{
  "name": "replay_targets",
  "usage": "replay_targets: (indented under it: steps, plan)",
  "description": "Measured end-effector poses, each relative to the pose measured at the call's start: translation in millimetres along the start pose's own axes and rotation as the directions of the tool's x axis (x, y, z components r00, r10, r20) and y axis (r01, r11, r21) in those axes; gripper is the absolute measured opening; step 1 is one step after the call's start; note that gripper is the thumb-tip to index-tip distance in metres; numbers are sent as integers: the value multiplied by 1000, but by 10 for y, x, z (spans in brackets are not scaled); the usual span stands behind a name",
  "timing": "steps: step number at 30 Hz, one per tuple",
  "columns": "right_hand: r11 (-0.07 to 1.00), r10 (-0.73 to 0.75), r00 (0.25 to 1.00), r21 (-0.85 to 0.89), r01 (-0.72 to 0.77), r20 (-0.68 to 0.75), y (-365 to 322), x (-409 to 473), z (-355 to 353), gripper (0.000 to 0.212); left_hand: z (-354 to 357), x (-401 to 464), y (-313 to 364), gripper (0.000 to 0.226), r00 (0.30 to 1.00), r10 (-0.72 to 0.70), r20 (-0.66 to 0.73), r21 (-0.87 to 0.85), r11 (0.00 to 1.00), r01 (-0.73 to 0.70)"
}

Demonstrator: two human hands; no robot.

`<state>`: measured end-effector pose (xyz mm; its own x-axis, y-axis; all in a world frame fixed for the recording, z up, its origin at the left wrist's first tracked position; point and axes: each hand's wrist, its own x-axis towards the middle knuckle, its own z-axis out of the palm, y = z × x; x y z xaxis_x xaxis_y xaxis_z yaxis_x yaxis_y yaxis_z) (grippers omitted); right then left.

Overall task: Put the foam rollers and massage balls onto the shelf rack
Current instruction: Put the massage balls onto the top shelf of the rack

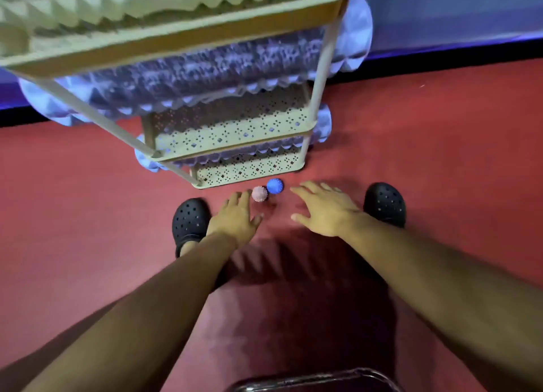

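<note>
On floor by rack (252,173): pink ball (259,193), blue ball (275,185), touching.
Left hand (235,218): fingers spread, beside pink (contact unclear).
Right hand (321,209): spread, empty.
Rollers (205,68): shelved.
Writing: none legible.

Dim, reddish light from above throws your arms' shadow onto the floor (293,259), your hands smear with motion blur, and the wide lens bends the rack (176,42) at the top edge.
</note>
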<state>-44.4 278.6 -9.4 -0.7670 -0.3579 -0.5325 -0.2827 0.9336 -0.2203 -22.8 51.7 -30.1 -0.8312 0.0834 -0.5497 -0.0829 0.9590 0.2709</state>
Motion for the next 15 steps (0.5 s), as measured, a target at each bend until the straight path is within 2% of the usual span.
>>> replay_targets:
  steps: [5, 8, 11, 14, 15]
  plan:
    - [998, -34, 997, 54, 31, 65, -35, 946, 536, 75, 496, 744, -220, 69, 997, 19, 74, -60, 998, -15]
    - [996, -65, 997, 68, 62, 39, -20, 1350, 794, 74, 729, 1090, -332, 71, 997, 31, 72, -94, 995, -24]
    - [927, 34, 997, 371, -57, 68, -14, 1543, 1007, 66, 859, 1338, -402, 66, 998, 35, 47, -138, 990, -28]
    - [861, 85, 994, 508, -36, -74, 50, 1552, 1263, 73, 904, 1387, -384, 57, 999, 30, 12, -181, 983, -28]
    - [845, 107, 991, 533, -50, -77, 37, 1493, 1245, 68, 900, 1353, -364, 56, 1000, 24, -3, -201, 979, -25]
